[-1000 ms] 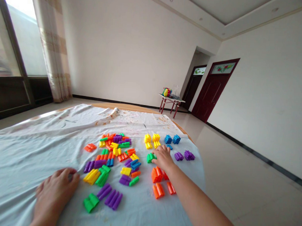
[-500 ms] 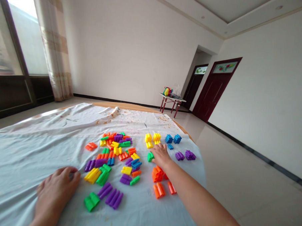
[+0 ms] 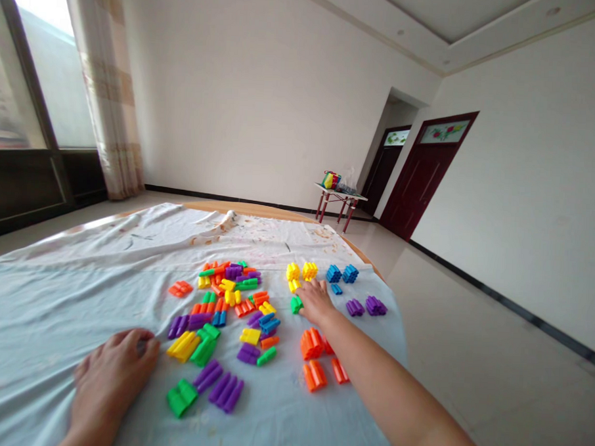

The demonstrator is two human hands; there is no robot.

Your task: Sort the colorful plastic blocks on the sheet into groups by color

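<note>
My right hand (image 3: 318, 304) reaches over the right part of the cloth, with thumb and fingers around a green plastic block (image 3: 296, 305) made of joined tubes. Just beyond the fingertips stand stacked yellow blocks (image 3: 309, 270), one partly covered by the hand. Orange blocks (image 3: 312, 343) lie below the wrist, some half hidden by the forearm. My left hand (image 3: 116, 366) rests on the cloth at the left, loosely bent and open, holding nothing. Nearest to it are yellow joined tubes (image 3: 183, 346) and a green pair (image 3: 181, 397).
A mixed heap of coloured blocks (image 3: 232, 296) fills the middle of the cloth-covered table (image 3: 78, 272). Blue stacks (image 3: 350, 273) and purple blocks (image 3: 375, 306) stand near its right edge. A small table (image 3: 345, 193) with bags is by the far wall.
The right hand and green block have shifted very slightly away from me, toward the yellow blocks. The left hand stays where it was.
</note>
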